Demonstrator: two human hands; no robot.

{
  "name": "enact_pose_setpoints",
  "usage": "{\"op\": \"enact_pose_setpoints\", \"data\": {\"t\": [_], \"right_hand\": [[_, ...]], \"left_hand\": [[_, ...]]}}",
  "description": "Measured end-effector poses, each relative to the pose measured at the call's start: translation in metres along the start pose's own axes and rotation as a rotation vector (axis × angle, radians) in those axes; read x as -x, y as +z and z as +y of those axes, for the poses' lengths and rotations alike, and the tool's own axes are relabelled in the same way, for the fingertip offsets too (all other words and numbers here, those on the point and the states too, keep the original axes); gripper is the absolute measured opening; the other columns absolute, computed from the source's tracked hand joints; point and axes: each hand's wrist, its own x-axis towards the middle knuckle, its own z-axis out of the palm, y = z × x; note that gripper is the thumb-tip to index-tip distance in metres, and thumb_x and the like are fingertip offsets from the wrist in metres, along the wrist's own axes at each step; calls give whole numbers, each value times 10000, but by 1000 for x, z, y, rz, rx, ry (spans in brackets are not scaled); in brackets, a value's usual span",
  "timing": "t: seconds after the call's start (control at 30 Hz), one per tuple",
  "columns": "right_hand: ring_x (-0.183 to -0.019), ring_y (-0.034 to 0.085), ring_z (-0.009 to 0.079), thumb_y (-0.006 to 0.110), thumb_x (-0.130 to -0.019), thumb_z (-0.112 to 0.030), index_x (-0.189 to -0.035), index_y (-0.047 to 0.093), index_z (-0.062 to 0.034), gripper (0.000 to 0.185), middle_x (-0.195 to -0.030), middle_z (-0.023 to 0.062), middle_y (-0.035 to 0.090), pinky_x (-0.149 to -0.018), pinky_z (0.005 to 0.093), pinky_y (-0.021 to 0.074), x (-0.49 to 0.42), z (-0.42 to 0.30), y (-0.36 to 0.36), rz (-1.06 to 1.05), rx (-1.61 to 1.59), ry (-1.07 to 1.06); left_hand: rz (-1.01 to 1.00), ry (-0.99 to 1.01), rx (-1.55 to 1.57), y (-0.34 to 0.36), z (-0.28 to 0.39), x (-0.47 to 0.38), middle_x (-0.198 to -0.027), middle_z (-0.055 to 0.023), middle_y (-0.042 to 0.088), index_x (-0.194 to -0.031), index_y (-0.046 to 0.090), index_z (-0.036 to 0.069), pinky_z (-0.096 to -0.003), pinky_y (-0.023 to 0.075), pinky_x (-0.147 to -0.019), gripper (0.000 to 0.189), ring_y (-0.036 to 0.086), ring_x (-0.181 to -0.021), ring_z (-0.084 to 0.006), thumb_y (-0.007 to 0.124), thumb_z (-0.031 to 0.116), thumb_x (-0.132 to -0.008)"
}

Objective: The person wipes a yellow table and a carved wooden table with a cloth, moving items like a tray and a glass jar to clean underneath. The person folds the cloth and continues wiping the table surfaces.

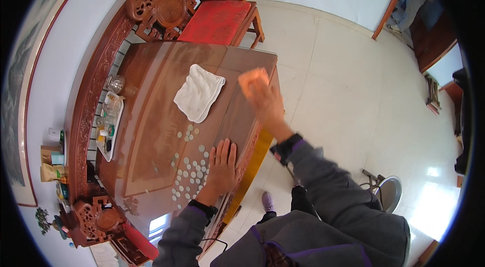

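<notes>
My right hand (pixel 267 102) presses an orange cloth (pixel 254 78) against the glass-topped wooden table (pixel 242 106), near its far right corner. The hand and cloth are slightly blurred. Flat on the glass near the table's front edge lies my left hand (pixel 221 170), fingers spread, beside many scattered round coins (pixel 192 174); whether some lie under the palm cannot be seen. A folded white cloth (pixel 199 92) rests on the table, left of the orange cloth and beyond the coins.
A white tray (pixel 120 123) with glasses and small items stands along the table's back side, a glass jar (pixel 115 84) beside it. A carved chair with a red cushion (pixel 218 20) stands past the far end. A metal bucket (pixel 396 193) is on the floor at right. Another person (pixel 413 1) is partly visible in the doorway.
</notes>
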Motion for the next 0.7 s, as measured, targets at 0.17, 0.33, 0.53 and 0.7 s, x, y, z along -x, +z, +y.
{"op": "enact_pose_setpoints", "data": {"t": [0.17,0.33,0.53,0.7], "right_hand": [[-1025,571,335,683,-848,-181,-1265,639,-171,419,-1371,69,540,-855,454,481,97,-88,-33,27,-385,37],[-1044,580,317,645,-871,-180,-1255,624,-160,385,-1394,91,519,-885,473,475,83,-53,-19,100,-290,-243],[-1245,483,334,594,-939,-289,-1308,612,-239,373,-1393,-24,516,-964,500,457,-9,9,-7,-46,12,68],[-1294,457,331,593,-936,-263,-1377,558,-220,444,-1481,4,478,-1002,509,425,0,-9,-10,-209,12,75]], "left_hand": [[86,-21,163,-3,-2,2,-1547,-244,307,-1492,319,-4,-598,211,-1165,781,285,-1442,-433,682,243,-846],[150,-157,413,-25,-5,18,-1497,-211,407,-1341,531,48,-519,289,-1156,586,336,-1424,-405,737,168,-805],[145,-352,570,-49,11,120,-1349,-198,575,-1199,624,27,-440,400,-1100,370,502,-1313,-359,707,128,-853],[537,-881,697,-42,29,229,-1088,-124,695,-1113,663,24,-326,511,-905,219,667,-1010,-225,653,169,-948]]}}
